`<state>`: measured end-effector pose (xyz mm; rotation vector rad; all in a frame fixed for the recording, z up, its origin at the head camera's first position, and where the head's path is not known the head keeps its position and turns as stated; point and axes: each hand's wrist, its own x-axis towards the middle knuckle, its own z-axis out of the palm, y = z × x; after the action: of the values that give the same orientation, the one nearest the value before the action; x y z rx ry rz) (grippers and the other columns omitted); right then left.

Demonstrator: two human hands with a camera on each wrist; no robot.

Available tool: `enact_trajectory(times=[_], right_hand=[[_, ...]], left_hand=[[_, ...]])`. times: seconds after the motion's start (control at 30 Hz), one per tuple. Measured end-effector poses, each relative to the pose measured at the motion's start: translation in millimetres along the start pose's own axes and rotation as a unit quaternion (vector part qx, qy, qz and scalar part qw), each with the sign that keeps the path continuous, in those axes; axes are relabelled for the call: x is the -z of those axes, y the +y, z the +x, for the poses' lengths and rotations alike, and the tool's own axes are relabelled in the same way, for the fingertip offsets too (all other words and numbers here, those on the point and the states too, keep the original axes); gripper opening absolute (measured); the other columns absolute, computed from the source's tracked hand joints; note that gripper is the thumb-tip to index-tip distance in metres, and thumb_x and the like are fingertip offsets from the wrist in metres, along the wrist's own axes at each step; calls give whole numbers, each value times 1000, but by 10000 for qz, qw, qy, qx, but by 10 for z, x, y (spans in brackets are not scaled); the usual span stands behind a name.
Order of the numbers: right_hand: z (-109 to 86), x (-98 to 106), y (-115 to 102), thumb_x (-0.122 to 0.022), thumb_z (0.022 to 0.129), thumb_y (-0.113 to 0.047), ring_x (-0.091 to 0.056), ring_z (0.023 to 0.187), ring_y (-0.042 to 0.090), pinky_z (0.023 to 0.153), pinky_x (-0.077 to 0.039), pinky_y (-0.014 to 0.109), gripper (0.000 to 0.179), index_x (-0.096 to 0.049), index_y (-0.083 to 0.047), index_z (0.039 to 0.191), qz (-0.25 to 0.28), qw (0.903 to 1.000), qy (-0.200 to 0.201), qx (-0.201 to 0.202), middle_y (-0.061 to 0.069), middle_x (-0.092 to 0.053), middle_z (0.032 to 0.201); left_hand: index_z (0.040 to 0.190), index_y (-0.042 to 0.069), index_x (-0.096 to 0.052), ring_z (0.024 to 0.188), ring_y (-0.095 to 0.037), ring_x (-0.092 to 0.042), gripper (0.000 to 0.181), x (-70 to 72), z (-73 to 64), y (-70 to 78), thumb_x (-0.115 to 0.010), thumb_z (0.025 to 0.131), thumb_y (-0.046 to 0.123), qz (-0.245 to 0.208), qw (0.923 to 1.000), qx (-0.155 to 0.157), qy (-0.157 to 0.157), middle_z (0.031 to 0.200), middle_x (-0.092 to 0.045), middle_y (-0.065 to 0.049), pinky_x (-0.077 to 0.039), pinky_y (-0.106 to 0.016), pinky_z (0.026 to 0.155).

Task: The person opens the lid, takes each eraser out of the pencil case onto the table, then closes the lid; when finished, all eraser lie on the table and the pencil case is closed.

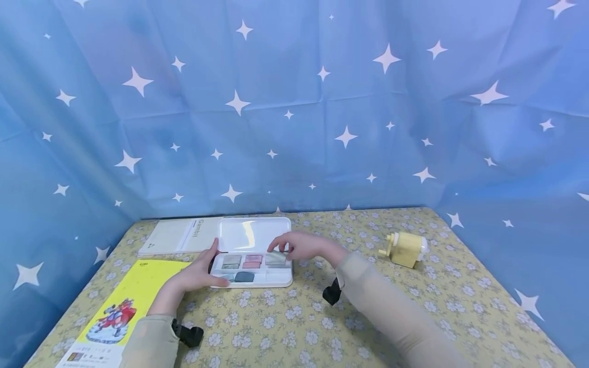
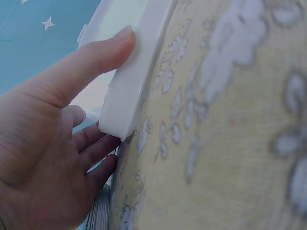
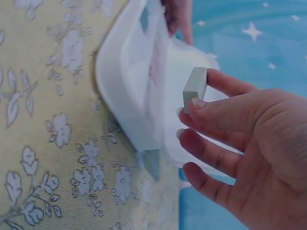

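Observation:
A white hinged case (image 1: 271, 284) lies on the table, its lid (image 1: 271, 235) folded back towards the curtain. Grey-green, pink and dark rectangular blocks sit in its compartments. My left hand (image 1: 198, 272) grips the case's left end. In the left wrist view its thumb (image 2: 108, 52) lies over the case's edge and the other fingers are at the end wall. Over the right part of the case, my right hand (image 1: 301, 245) pinches a small pale green block (image 3: 195, 86) between thumb and index finger. The remaining fingers of that hand are loosely bent.
A pale notebook marked Gambit (image 1: 184, 236) lies left of the lid. Nearer the front left is a yellow and white booklet (image 1: 152, 281) with a printed figure, partly under the left forearm. A yellow pencil sharpener with a crank (image 1: 407, 249) stands at the right on the flowered cloth (image 1: 276, 332).

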<state>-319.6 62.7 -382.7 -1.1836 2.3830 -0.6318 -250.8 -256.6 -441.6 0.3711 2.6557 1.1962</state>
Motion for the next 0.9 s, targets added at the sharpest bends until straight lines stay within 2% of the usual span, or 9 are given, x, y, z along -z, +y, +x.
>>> enact_trajectory(times=[0.13, 0.2, 0.37, 0.53, 0.67, 0.9], right_hand=[[-74, 6, 33, -51, 94, 5, -57, 83, 11, 67, -43, 29, 48, -58, -20, 134, 369, 9992, 158, -76, 1, -58, 118], [-113, 3, 49, -52, 94, 3, -59, 91, 11, 71, -45, 30, 47, -58, -21, 134, 446, 9986, 288, -79, 1, -58, 118], [-218, -10, 89, -55, 94, 0, -58, 92, 14, 74, -48, 33, 45, -56, -20, 135, 637, 9961, 589, -171, 2, -57, 115], [-344, -26, 146, -57, 95, -3, -59, 97, 18, 80, -49, 38, 45, -53, -15, 138, 934, 9911, 900, -315, 5, -58, 118], [-438, -42, 208, -58, 95, -4, -59, 103, 21, 84, -49, 40, 45, -53, -14, 138, 1088, 9852, 1237, -473, 5, -59, 114], [-551, -71, 320, -59, 92, -2, -59, 91, 19, 77, -49, 38, 46, -52, -7, 138, 1338, 9754, 1667, -532, 6, -61, 103]], left_hand=[[155, 8, 8, 138, -43, -18, 126, 2, -15, 4, -84, 74, 35, -60, 10000, -69, -28, 155, -11, -26, -17, -62, 108], [154, 7, 8, 138, -43, -18, 125, 7, -23, 5, -84, 74, 34, -51, 9999, -96, -32, 155, -11, -26, -17, -62, 108], [154, 5, 7, 136, -43, -21, 125, 16, -36, 33, -84, 73, 32, -5, 9999, -158, 0, 153, -14, -27, -19, -62, 107], [154, 5, 7, 136, -44, -22, 125, 11, -35, 49, -84, 73, 30, -12, 9998, -187, -5, 153, -15, -27, -20, -62, 106], [154, 5, 8, 135, -43, -23, 125, 9, -26, 42, -84, 74, 31, -36, 9998, -173, -25, 152, -14, -28, -20, -61, 107], [154, 7, 8, 137, -42, -20, 125, 6, -3, 8, -84, 74, 34, -55, 9999, -122, -39, 154, -12, -26, -17, -61, 108]])
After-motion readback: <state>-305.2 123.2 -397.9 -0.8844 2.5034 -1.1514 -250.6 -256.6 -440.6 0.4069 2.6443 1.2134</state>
